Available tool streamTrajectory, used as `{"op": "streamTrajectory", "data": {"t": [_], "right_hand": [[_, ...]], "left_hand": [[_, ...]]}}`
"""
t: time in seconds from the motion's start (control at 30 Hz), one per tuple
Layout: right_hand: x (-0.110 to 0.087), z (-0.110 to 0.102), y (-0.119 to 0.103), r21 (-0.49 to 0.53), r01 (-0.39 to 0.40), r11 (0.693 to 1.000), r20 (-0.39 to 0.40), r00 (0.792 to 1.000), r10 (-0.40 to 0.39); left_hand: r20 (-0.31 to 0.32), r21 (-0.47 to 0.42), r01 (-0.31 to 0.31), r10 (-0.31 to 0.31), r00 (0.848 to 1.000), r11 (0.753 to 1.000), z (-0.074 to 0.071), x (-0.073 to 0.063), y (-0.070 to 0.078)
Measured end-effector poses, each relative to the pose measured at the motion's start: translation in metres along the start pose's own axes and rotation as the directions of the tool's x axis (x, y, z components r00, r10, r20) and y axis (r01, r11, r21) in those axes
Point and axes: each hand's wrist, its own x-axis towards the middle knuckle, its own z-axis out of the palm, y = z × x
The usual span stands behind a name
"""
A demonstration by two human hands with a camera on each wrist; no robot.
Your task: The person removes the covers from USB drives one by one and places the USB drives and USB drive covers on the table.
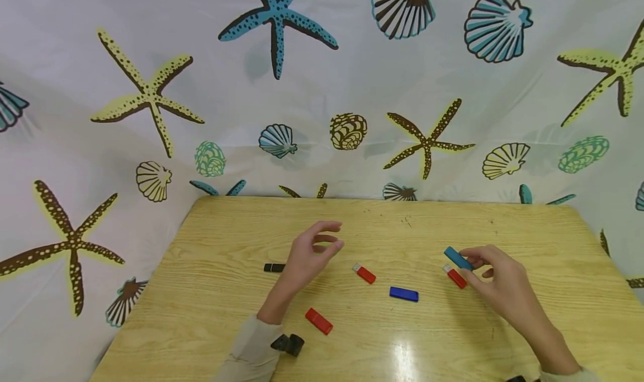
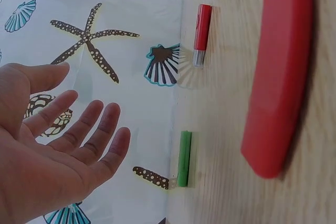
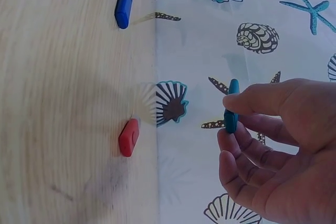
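Note:
My right hand (image 1: 503,278) pinches a light blue USB flash drive (image 1: 457,257) between thumb and fingers, held up off the table in the right wrist view. Just below it in the head view lies a red flash drive (image 1: 455,277) with its metal plug showing. My left hand (image 1: 308,256) hovers over the table with fingers loosely bent and nothing in them. Partly behind that hand is a black flash drive (image 1: 273,268). A green flash drive (image 2: 184,158) shows in the left wrist view, mostly hidden by the hand in the head view.
Between the hands lie another red flash drive (image 1: 364,273) with a bare plug and a dark blue one (image 1: 404,294). A capped red drive (image 1: 319,321) sits nearer, beside the left sleeve. Behind the wooden table (image 1: 241,220) hangs a shell-patterned cloth (image 1: 312,169).

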Motion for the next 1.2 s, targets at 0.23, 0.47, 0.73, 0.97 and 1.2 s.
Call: {"op": "streamTrajectory", "data": {"t": [0.23, 0.47, 0.73, 0.97, 1.2], "right_hand": [[0.006, 0.002, -0.008, 0.013, -0.001, 1.000, 0.002, 1.000, 0.001], [0.011, 0.004, -0.016, 0.034, 0.018, 0.999, 0.004, 1.000, -0.019], [0.016, 0.007, -0.022, 0.050, 0.023, 0.998, 0.013, 1.000, -0.024], [0.019, 0.009, -0.027, 0.068, 0.062, 0.996, -0.004, 0.998, -0.062], [0.026, 0.015, -0.031, 0.079, 0.095, 0.992, -0.048, 0.995, -0.091]], "left_hand": [[0.010, -0.026, -0.012, 0.013, 1.000, 1.000, 0.007, 0.001, 0.003], [0.012, -0.037, -0.013, 0.014, 1.000, 0.999, 0.013, 0.003, 0.006], [0.029, -0.042, -0.029, 0.030, 0.999, 0.999, 0.021, 0.003, 0.010], [0.041, -0.057, -0.026, 0.028, 0.999, 0.998, 0.027, 0.004, 0.015], [0.050, -0.067, -0.050, 0.054, 0.997, 0.996, 0.037, 0.005, 0.017]]}}
